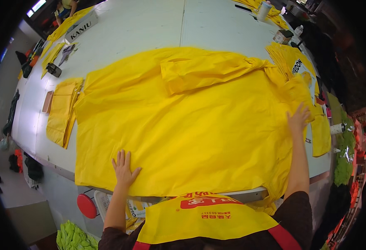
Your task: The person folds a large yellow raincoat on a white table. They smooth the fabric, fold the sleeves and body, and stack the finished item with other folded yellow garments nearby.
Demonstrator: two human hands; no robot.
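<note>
A large yellow raincoat (183,133) lies spread over the table, creased, its near edge at the table's front edge. One sleeve (208,75) is folded across its far part. My left hand (125,168) rests flat on the near left part of the coat, fingers spread. Farther off at the right, my right hand (298,118) is over the bunched end of the coat (297,89), its fingers apart; whether it presses on the cloth I cannot tell.
Folded yellow pieces (62,112) lie left of the coat beside a small brownish tray (48,102). At the right sits a fanned yellow stack (281,58). A white box (81,28) and a bottle (263,11) stand far back. A red round stool (86,206) is below the table edge.
</note>
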